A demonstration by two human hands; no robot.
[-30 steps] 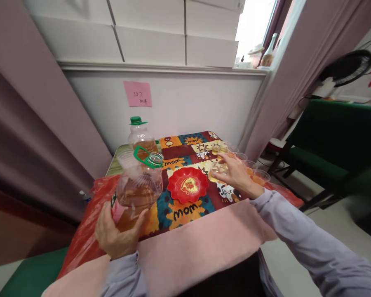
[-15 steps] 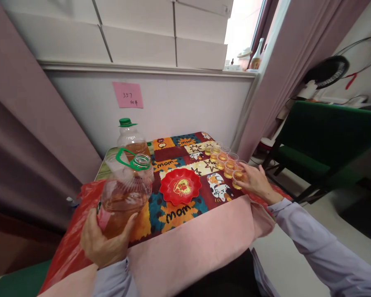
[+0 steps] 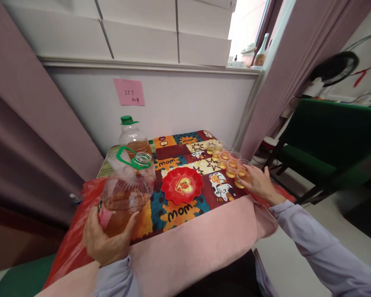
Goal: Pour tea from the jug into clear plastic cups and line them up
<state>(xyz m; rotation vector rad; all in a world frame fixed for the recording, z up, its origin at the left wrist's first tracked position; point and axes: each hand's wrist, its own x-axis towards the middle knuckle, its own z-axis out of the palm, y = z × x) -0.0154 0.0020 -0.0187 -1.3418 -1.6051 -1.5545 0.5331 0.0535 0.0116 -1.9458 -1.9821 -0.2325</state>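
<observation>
My left hand (image 3: 106, 241) grips the base of a large clear jug (image 3: 126, 192) of amber liquid, tilted, with an open mouth and a green handle ring. My right hand (image 3: 258, 183) is closed round the nearest small plastic cup (image 3: 241, 176) of amber liquid, at the end of a row of several filled cups (image 3: 224, 156) along the table's right edge. A red heart-pattern plate (image 3: 182, 185) lies between my hands on the colourful "mom" cloth (image 3: 179, 212).
A second bottle (image 3: 131, 136) with a green cap stands behind the jug. A pink cloth (image 3: 204, 243) covers the table's near edge, red plastic (image 3: 77, 222) its left side. A green chair (image 3: 321, 140) and a fan (image 3: 335, 70) stand right. A wall is close behind.
My right hand moved from the middle of the cloth to the right end of the cup row and closed on the nearest cup. The jug stayed tilted in my left hand.
</observation>
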